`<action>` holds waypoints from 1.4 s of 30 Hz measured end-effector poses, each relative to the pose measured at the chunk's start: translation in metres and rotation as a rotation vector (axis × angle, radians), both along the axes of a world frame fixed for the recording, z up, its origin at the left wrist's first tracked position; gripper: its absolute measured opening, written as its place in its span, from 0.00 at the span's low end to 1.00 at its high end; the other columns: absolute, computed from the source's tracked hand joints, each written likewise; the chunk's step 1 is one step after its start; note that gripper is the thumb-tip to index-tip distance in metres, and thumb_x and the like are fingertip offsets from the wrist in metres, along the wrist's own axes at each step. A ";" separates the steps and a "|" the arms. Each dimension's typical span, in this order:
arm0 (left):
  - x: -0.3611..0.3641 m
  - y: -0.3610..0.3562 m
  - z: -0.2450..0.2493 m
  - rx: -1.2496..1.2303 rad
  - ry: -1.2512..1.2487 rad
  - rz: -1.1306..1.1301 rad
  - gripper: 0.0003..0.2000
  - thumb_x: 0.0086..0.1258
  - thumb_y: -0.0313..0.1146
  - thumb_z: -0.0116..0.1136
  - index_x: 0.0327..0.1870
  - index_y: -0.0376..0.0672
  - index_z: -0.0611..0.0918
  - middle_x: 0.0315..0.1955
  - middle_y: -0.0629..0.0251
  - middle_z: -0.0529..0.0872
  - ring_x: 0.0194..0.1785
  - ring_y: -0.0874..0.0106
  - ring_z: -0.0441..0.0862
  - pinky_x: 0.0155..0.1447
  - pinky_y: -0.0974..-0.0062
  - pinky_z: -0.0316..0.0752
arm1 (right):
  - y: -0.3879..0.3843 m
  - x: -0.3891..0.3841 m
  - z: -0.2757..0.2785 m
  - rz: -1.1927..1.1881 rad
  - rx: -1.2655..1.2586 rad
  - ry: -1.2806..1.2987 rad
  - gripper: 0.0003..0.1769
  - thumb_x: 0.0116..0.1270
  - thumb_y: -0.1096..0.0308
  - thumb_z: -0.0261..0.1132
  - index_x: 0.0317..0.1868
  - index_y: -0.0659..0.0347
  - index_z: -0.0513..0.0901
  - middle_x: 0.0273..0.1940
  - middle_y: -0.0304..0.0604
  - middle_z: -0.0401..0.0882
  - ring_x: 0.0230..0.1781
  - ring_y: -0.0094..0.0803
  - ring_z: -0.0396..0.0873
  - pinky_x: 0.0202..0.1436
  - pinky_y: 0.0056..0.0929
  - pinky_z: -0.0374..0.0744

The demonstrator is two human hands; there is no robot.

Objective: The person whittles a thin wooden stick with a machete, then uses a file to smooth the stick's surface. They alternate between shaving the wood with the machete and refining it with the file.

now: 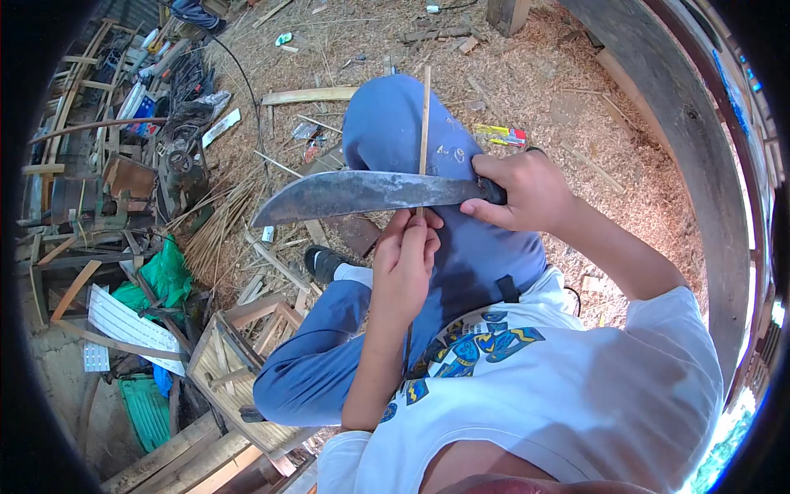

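Observation:
My right hand is closed around the dark handle of a large machete. The wide, stained blade points left across my raised thigh, over a thin wooden strip. My left hand pinches the strip's lower part just below the blade. The strip stands nearly upright in view and runs along the blue trouser leg. Behind the blade, part of the strip is hidden.
Wood shavings cover the ground. Thin sticks lie in a pile at the left, near a green bag and a wooden crate. A curved beam borders the right. A yellow-red packet lies beyond my knee.

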State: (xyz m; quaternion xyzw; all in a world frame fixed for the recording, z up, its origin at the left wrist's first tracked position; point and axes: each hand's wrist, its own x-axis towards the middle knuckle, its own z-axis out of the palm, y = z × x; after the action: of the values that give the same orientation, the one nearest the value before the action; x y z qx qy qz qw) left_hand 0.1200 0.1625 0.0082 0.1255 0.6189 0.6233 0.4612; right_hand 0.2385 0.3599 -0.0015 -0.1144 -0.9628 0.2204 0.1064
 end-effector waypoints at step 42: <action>-0.135 -0.149 -0.004 0.641 -0.006 0.556 0.09 0.84 0.33 0.53 0.54 0.38 0.78 0.45 0.68 0.82 0.51 0.72 0.86 0.69 0.61 0.82 | -0.186 -0.146 0.000 -0.125 -1.197 0.011 0.20 0.67 0.65 0.76 0.47 0.62 0.74 0.25 0.32 0.74 0.16 0.18 0.70 0.16 0.22 0.66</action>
State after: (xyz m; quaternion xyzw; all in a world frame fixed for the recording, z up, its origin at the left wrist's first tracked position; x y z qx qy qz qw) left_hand -0.0149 0.0139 0.0038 0.0890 0.4026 0.8853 0.2149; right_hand 0.0927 0.1736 -0.0018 -0.2098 -0.6622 0.7182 0.0411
